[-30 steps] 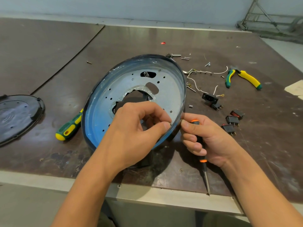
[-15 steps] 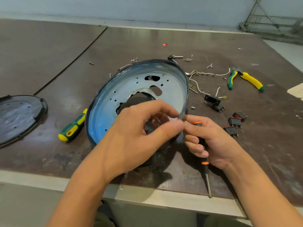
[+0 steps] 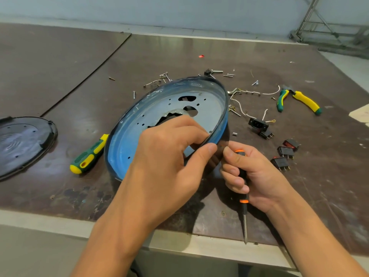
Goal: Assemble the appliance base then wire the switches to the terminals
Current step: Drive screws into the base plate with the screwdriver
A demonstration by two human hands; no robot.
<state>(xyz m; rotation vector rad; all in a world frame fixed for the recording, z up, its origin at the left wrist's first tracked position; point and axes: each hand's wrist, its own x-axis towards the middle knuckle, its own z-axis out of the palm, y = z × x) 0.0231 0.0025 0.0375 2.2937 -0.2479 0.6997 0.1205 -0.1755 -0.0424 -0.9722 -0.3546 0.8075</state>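
Brown tabletop (image 3: 60,56) carries one base (image 3: 127,144), tilted on edge, hollow side turned toward the person. Its near rim is pinched by the left hand (image 3: 165,162). One screwdriver (image 3: 244,208) is gripped in the right hand (image 3: 257,176), tip pointed at the near table edge. Four switches (image 3: 286,152) are laid to the right.

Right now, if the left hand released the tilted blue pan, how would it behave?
Likely to drop flat: the blue pan stands tilted on its lower edge, with the left hand pinching its rim. Probably stiff and fairly light, being thin punched sheet metal.
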